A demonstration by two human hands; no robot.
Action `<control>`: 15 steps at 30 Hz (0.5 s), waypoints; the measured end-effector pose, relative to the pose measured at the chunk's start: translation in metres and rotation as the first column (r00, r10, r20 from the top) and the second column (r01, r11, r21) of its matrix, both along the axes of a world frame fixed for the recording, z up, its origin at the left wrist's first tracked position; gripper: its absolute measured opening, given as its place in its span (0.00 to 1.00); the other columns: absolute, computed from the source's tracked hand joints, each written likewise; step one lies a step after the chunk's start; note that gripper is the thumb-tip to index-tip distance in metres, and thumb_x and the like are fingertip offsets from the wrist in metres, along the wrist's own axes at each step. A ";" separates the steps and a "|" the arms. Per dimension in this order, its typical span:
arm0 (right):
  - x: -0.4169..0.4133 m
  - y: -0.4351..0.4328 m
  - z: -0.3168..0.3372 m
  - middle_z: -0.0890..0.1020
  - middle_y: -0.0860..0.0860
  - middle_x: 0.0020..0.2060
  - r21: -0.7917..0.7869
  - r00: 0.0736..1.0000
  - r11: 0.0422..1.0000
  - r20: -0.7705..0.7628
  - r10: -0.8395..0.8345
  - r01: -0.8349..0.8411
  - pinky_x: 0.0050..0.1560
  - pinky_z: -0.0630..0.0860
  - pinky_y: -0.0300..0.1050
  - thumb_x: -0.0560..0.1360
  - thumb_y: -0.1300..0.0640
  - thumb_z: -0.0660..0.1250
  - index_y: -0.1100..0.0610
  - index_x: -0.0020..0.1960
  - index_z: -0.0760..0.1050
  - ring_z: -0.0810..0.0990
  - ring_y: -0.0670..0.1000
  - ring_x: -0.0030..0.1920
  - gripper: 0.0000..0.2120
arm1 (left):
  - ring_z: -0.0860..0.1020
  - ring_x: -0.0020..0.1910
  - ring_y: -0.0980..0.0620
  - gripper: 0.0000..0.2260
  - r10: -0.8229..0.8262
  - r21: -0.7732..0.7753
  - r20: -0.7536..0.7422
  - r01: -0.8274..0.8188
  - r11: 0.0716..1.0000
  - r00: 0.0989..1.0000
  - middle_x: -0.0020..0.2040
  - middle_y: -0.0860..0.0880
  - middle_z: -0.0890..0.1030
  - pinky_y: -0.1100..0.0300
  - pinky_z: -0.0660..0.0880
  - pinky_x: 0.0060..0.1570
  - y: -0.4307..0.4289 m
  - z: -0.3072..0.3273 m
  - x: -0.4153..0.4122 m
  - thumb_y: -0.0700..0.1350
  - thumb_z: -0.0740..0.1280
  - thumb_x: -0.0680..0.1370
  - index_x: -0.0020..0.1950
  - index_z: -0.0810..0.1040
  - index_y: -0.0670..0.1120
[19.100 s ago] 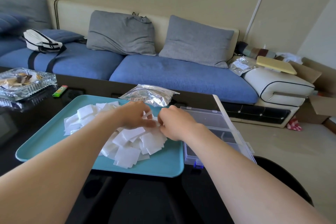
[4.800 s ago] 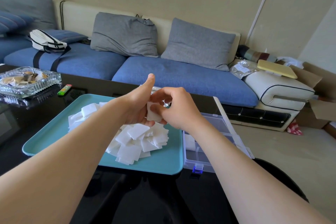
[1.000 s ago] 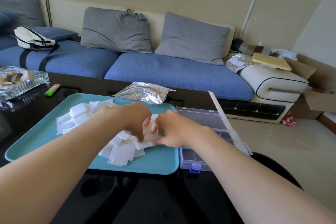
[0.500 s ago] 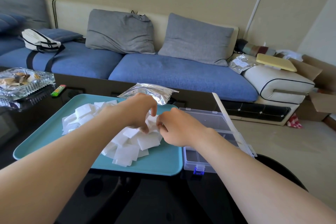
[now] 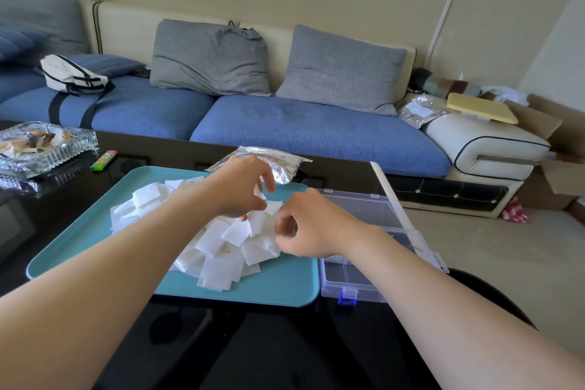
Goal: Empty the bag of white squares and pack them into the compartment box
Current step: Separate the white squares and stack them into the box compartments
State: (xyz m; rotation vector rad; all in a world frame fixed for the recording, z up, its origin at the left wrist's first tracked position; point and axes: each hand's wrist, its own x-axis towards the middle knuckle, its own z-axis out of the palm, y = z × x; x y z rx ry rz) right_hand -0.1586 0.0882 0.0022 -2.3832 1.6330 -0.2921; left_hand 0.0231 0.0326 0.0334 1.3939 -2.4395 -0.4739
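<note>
Left hand point(image 5: 240, 190) and right hand point(image 5: 308, 226) lowered from mid-air onto squares point(image 5: 221, 247) heaped mid-tray point(image 5: 79, 241). Right pinches squares; left grip: cannot tell. Box point(image 5: 364, 290) at tray's right edge, bag point(image 5: 278, 165) at its far edge.

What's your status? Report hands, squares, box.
Left hand and right hand in the white squares on tray, grip unclear. Compartment box open beside tray. No obstruction seen.

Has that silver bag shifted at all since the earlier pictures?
No. The silver bag lies at the far edge of the teal tray, just as before.
</note>
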 end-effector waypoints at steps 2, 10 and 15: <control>0.000 -0.002 -0.001 0.84 0.47 0.34 -0.024 0.998 0.998 0.024 -0.058 0.059 0.51 0.81 0.52 0.74 0.49 0.70 0.55 0.37 0.82 0.80 0.49 0.45 0.12 | 0.78 0.33 0.59 0.12 -0.033 -0.003 -0.025 0.033 0.999 0.999 0.53 0.53 0.79 0.65 0.73 0.36 -0.001 0.000 -0.001 0.39 0.74 0.77 0.56 0.80 0.53; 0.012 -0.002 -0.004 0.87 0.47 0.46 0.134 0.917 0.964 0.302 -0.261 0.230 0.51 0.77 0.41 0.74 0.35 0.73 0.50 0.50 0.82 0.82 0.46 0.50 0.18 | 0.87 0.41 0.55 0.18 0.005 0.197 -0.152 0.025 0.980 0.988 0.48 0.49 0.87 0.54 0.84 0.48 0.004 0.002 -0.006 0.31 0.61 0.79 0.61 0.78 0.51; 0.024 0.000 -0.011 0.84 0.46 0.42 0.136 0.912 0.967 0.325 -0.251 0.217 0.48 0.78 0.43 0.73 0.46 0.78 0.51 0.50 0.80 0.82 0.49 0.44 0.12 | 0.87 0.44 0.49 0.10 0.083 0.295 -0.182 -0.026 0.955 0.980 0.49 0.45 0.87 0.54 0.85 0.43 0.003 -0.001 -0.005 0.34 0.59 0.83 0.60 0.75 0.45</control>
